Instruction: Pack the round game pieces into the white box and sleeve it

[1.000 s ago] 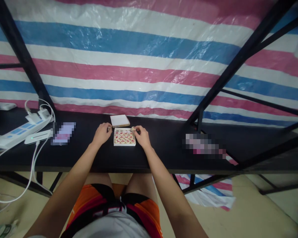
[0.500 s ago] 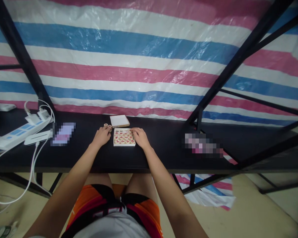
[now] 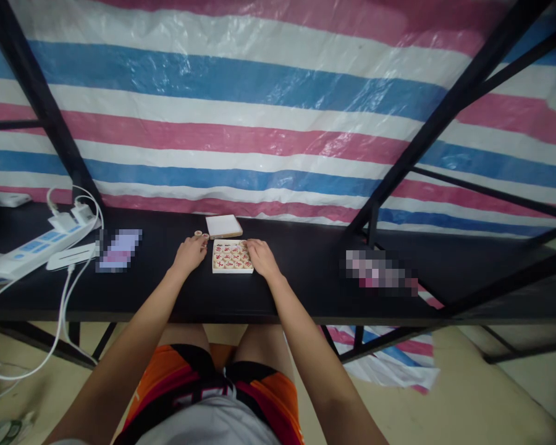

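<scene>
A small white box point(image 3: 232, 269) of round chess pieces with red characters lies on the black table point(image 3: 306, 290) in front of me. My left hand point(image 3: 189, 254) rests just left of the box, its fingers loosely stretched, the fingertips at two loose chess pieces point(image 3: 201, 234) on the table. My right hand point(image 3: 262, 258) lies against the box's right side, fingers reaching onto the pieces at its far right corner, with nothing gripped. The box's white lid point(image 3: 223, 225) lies just behind the box.
A white power strip point(image 3: 32, 247) with plugs and cables sits at the table's left, beside a blurred flat object point(image 3: 118, 250). Another blurred object point(image 3: 380, 273) lies to the right. Black frame bars point(image 3: 426, 133) rise at both sides before a striped tarp.
My right hand, which held a piece above the box's far right corner, has come down onto the box. My left hand has drawn back slightly, leaving two pieces on the table.
</scene>
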### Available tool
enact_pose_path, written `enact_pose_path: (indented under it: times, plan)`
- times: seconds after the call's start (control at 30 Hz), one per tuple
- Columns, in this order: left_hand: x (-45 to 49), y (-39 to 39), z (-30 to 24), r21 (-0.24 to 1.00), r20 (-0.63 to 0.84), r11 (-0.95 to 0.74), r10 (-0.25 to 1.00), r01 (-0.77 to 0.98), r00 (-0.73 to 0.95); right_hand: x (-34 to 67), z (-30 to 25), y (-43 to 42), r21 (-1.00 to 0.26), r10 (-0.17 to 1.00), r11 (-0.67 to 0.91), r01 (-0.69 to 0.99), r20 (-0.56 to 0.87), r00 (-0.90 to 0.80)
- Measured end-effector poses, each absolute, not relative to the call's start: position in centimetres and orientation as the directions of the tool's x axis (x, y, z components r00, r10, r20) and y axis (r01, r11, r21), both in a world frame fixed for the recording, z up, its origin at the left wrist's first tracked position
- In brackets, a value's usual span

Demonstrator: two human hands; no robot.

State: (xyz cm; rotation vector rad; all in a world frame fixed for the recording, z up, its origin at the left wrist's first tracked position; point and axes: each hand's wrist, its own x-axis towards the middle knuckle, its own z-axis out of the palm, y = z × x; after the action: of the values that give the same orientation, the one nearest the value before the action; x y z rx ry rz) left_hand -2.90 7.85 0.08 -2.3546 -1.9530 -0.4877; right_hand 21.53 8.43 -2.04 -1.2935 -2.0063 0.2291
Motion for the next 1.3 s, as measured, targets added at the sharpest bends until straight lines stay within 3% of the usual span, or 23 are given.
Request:
enact_pose_path:
  times: [0.63, 0.87, 1.07, 1.3]
  plan:
    - [-2.9, 7.7, 0.1, 0.223, 0.273, -0.216, 0.950, 0.951, 0.151, 21.5, -2.0, 8.2, -0.504, 0.876, 0.457, 0.733, 0.399, -0.271]
    - [-2.9, 7.6, 0.3, 0.188, 0.267, -0.215, 0.950, 0.958, 0.161, 21.5, -1.4, 7.8, -0.479, 0.872, 0.466, 0.744, 0.393, -0.293]
    - [-2.9, 7.6, 0.3, 0.181, 0.266, -0.206, 0.952, 0.962, 0.154, 21.2, -0.8, 7.2, -0.480, 0.823, 0.547, 0.686, 0.457, -0.336]
    - [-2.9, 7.5, 0.4, 0.203, 0.265, -0.212, 0.952, 0.956, 0.155, 20.8, -0.8, 7.4, -0.461, 0.796, 0.600, 0.654, 0.426, -0.430]
